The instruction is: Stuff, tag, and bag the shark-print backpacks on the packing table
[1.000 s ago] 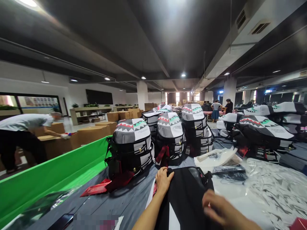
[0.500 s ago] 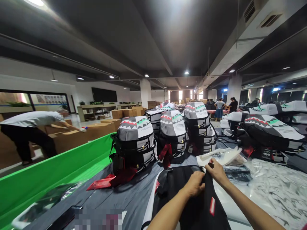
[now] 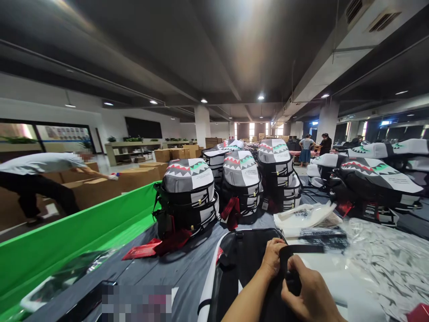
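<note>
A backpack [image 3: 250, 273] with a black back panel and white edge lies in front of me. Near its upper right side, my left hand [image 3: 272, 259] pinches a black strap [image 3: 295, 251], closed on it. My right hand [image 3: 310, 288], just right and nearer to me, is curled round a dark part of the strap. The strap's loose end sticks out to the right above that hand. Palm and fingers partly hide what the right hand grips.
Stacked backpacks [image 3: 187, 179] with zigzag teeth prints stand behind, and more backpacks [image 3: 382, 174] lie at right. Clear plastic bags [image 3: 385, 264] spread on the right. A green barrier [image 3: 83, 223] edges the left, with a person [image 3: 47, 174] bending over cartons [image 3: 97, 192] beyond it.
My right hand has come down and nearer to me, turning with the strap. The strap's end now juts out to the right. My left hand has shifted slightly, still gripping.
</note>
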A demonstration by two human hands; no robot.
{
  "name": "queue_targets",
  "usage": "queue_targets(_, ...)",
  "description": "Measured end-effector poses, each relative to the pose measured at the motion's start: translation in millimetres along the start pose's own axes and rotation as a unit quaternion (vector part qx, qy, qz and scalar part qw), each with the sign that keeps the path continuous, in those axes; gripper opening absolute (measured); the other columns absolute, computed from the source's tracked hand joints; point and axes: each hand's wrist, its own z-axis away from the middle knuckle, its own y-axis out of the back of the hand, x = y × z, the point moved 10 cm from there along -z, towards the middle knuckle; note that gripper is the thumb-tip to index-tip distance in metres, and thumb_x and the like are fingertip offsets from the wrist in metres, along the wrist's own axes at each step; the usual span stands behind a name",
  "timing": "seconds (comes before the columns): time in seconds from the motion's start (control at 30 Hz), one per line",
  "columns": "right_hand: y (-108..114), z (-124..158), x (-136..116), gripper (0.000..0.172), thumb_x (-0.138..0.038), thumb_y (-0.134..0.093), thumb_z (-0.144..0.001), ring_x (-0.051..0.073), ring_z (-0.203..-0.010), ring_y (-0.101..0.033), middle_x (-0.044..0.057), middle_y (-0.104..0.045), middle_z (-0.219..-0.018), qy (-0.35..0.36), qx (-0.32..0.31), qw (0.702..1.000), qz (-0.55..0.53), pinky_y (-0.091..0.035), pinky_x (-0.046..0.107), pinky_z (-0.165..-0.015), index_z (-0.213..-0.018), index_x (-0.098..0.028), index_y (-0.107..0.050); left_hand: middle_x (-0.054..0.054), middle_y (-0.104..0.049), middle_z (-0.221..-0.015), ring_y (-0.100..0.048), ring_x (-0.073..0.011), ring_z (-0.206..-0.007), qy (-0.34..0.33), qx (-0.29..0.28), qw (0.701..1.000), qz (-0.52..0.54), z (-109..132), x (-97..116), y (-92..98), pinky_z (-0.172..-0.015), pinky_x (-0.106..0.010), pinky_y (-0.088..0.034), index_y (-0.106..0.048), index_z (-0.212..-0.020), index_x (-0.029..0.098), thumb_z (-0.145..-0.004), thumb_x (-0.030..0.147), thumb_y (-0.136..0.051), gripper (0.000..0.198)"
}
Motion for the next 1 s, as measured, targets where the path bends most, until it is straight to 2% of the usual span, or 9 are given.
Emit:
queue_targets(0.13, 33.9, -2.1, 14.7, 0.010, -0.035, -0.051, -0.081, 0.016, -0.046, -0.056, -0.004, -0.056, -0.058, -0.086, -0.017, 0.994, -0.059, -0.040, 0.026, -0.044, -0.082, -0.027, -0.046, -0.007, -0.072, -0.099, -0.064, -0.0257, -0.102, 0.022, -0.010, 1.000, 0.001, 2.2, 17.0, 13.1, -0.103, -0.046, -0.047, -0.071, -0.094, 0.018, -0.065, 0.010, -0.069, 0.030)
queue_targets(0.2, 53.4, -4.6, 33.7, 0.019, -0.046, -0.051, -0.081, 0.020, -0.048, -0.059, -0.001, -0.059, -0.057, -0.129, -0.022, 0.990, -0.047, -0.041, 0.029, -0.045, -0.076, -0.027, -0.049, -0.009, -0.070, -0.107, -0.063, -0.0273, -0.105, 0.001, 0.024, 1.000, -0.003, 15.2, 43.6, 33.7, -0.103, -0.047, -0.048, -0.065, -0.108, 0.017, -0.064, 0.017, -0.076, 0.045)
queue_targets(0.3, 71.8, -12.4, 49.8, 0.028, -0.054, -0.051, -0.080, 0.023, -0.051, -0.062, 0.001, -0.062, -0.057, -0.159, -0.029, 0.987, -0.014, -0.043, 0.032, -0.049, -0.071, -0.028, -0.051, -0.015, -0.061, -0.128, -0.056, -0.0301, -0.124, -0.192, 0.089, 0.977, -0.023, 52.9, 123.2, 64.0, -0.113, -0.048, -0.041, -0.052, -0.129, 0.017, -0.075, 0.027, -0.073, 0.058)
queue_targets(0.4, 62.9, -26.0, 35.0, 0.024, -0.050, -0.055, -0.078, 0.025, -0.067, -0.067, 0.003, -0.069, -0.072, -0.118, -0.073, 0.989, -0.054, -0.048, 0.033, -0.058, -0.081, -0.026, -0.056, -0.016, -0.057, -0.136, -0.055, -0.0277, -0.128, -0.354, 0.063, 0.933, 0.019, 87.2, 182.1, 66.9, -0.112, -0.044, -0.043, -0.044, -0.140, 0.019, -0.091, 0.030, -0.056, 0.052)
queue_targets(0.53, 56.0, -41.6, 15.8, 0.033, -0.056, -0.059, -0.081, 0.025, -0.077, -0.067, 0.006, -0.072, -0.085, -0.100, -0.083, 0.987, -0.095, -0.050, 0.035, -0.067, -0.090, -0.024, -0.059, -0.013, -0.063, -0.121, -0.063, -0.0226, -0.105, -0.239, 0.071, 0.965, 0.083, 58.8, 167.1, 72.8, -0.092, -0.035, -0.052, -0.048, -0.133, 0.016, -0.092, 0.030, -0.053, 0.044)
queue_targets(0.6, 52.8, -45.9, 10.1, 0.036, -0.059, -0.061, -0.084, 0.025, -0.081, -0.066, 0.006, -0.072, -0.089, -0.096, -0.111, 0.983, -0.108, -0.050, 0.036, -0.071, -0.092, -0.024, -0.059, -0.009, -0.067, -0.112, -0.063, -0.0221, -0.101, -0.198, 0.017, 0.980, -0.003, 37.3, 155.6, 63.6, -0.093, -0.036, -0.050, -0.058, -0.122, 0.016, -0.091, 0.025, -0.055, 0.033)
queue_targets(0.73, 46.8, -52.1, 2.8, 0.035, -0.056, -0.061, -0.087, 0.023, -0.083, -0.064, 0.005, -0.069, -0.090, -0.060, -0.175, 0.967, -0.173, -0.050, 0.034, -0.073, -0.097, -0.022, -0.057, -0.006, -0.069, -0.088, -0.064, -0.0241, -0.097, -0.185, -0.072, 0.966, -0.164, 14.8, 139.6, 56.4, -0.102, -0.041, -0.043, -0.066, -0.085, 0.017, -0.087, 0.013, -0.058, 0.009)
queue_targets(0.87, 38.4, -66.8, 23.0, 0.044, -0.061, -0.062, -0.086, 0.016, -0.063, -0.054, -0.002, -0.059, -0.076, -0.071, -0.185, 0.952, -0.232, -0.043, 0.027, -0.055, -0.102, -0.021, -0.055, -0.009, -0.070, -0.092, -0.065, -0.0242, -0.088, -0.136, -0.037, 0.976, -0.168, 33.9, 126.2, 65.3, -0.093, -0.041, -0.049, -0.063, -0.110, 0.015, -0.091, 0.011, -0.048, 0.025)
queue_targets(1.0, 15.5, -96.2, 45.0, 0.036, -0.055, -0.064, -0.088, 0.015, -0.064, -0.051, -0.005, -0.053, -0.070, -0.014, -0.176, 0.980, -0.088, -0.041, 0.027, -0.060, -0.102, -0.023, -0.057, -0.009, -0.071, -0.103, -0.066, -0.0211, -0.090, -0.037, -0.037, 0.998, 0.024, 86.2, 116.4, 59.8, -0.083, -0.031, -0.052, -0.060, -0.121, 0.017, -0.088, 0.015, -0.049, 0.035)
